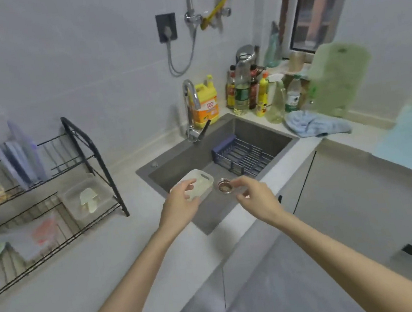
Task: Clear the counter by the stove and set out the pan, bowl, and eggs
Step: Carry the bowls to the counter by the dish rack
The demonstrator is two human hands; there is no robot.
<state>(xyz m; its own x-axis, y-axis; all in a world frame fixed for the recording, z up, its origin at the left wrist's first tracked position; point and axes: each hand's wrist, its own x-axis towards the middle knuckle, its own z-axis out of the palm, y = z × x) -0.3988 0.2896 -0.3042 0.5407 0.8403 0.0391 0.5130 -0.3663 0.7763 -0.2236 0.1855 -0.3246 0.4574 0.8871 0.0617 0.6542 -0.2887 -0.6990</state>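
Note:
My left hand (181, 203) holds a small white plastic container (199, 184) over the grey sink (174, 160), fingers curled round its near side. My right hand (253, 196) hovers beside it above the sink's front edge, fingers loosely bent; whether it holds anything I cannot tell. The metal sink strainer (224, 186) lies in the basin between the two hands. No pan, bowl or eggs are in sight.
A dark drain basket (241, 155) sits in the sink's right half. The faucet (191, 110), a yellow detergent jug (206, 103), several bottles (256, 89), a blue cloth (313, 123) and a green cutting board (338, 78) line the back. A black wire rack (47, 192) stands left.

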